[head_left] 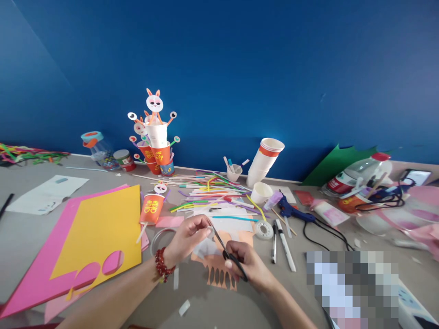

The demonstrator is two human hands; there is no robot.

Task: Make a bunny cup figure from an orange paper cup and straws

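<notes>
My right hand [247,264] is closed round the black handles of a pair of scissors [219,240], whose blades point up and left. The blade tips reach the fingertips of my left hand [192,235], which pinches a small white piece [210,230]. A red bead bracelet [161,265] circles my left wrist. Beneath both hands lies orange paper [222,277] with a row of leaf-shaped cutouts, beside white paper scraps [205,246].
Yellow card [103,228] and pink card [44,274] lie left. A red cup [152,209], decorated cup stack [160,151], sticks and pipe cleaners [212,187] and leaning white cups [262,162] stand or lie beyond. Tape [264,230], pens [285,246] and a glue gun [291,210] are right.
</notes>
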